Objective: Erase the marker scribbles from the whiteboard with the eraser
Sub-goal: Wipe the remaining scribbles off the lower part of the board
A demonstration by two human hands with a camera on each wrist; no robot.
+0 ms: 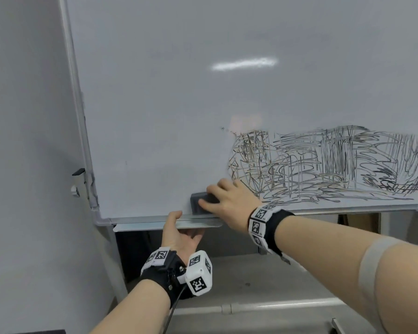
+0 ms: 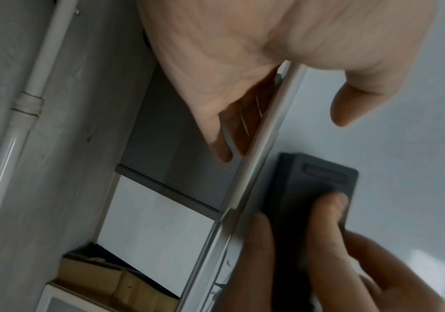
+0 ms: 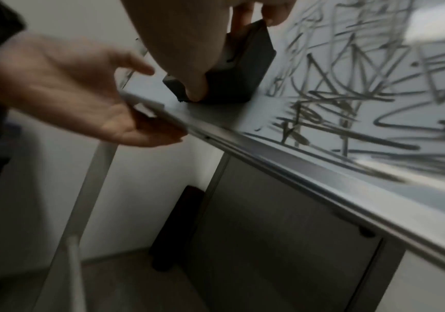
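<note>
Eraser (image 1: 204,203) noted dark grey and block-shaped, pressed against lower whiteboard (image 1: 179,92) face just above tray (image 1: 140,227), immediately left of scribbles (image 1: 323,162). Right hand (image 1: 229,203) wrapped over eraser, fingers across top and thumb on near face; grip judged firm, suited to pushing felt flat onto board while sweeping. Position at left margin of marking judged a starting point for a stroke rightward into ink. Left hand (image 1: 181,233) set at tray edge, thumb above lip, fingers curled beneath, clasping tray; judged as bracing, since board stands on a frame stand and could rock or shift under wiping pressure. Scribbles dense, black, filling lower right portion of board down to bottom frame; no cleared swath visible inside them, so erasing judged barely begun. Faint specks visible just above left corner of marking. Board left of eraser bare. Cardboard boxes (image 2: 114,282) visible low behind stand in left wrist view, well apart from work.
</note>
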